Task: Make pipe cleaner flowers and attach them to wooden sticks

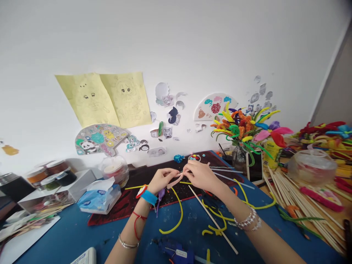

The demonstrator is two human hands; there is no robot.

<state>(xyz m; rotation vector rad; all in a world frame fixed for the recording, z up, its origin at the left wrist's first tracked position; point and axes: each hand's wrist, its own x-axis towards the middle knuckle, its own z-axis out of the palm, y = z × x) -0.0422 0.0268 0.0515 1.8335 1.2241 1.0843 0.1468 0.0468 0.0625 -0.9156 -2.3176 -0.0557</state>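
My left hand (164, 179) and my right hand (200, 175) meet above the dark mat, fingertips pinched close together. Between them is a pale pink pipe cleaner (175, 182), bent so that one part hangs below the fingers. The exact spot where the fingertips touch is partly covered by the fingers. A purple pipe-cleaner piece (161, 194) lies just under my left wrist. Curved yellow pipe cleaners (180, 212) and a thin wooden stick (211, 220) rest on the blue table near my forearms. Toward the front edge lies a blue glue gun (177, 252).
At right stand a vase of pipe-cleaner flowers (242, 128), a phone (255, 167) and a pile of wooden sticks (294, 198). A tissue pack (99, 196) and paint jars (56, 172) are at left. Behind my hands sits a small bowl of colourful beads (194, 158).
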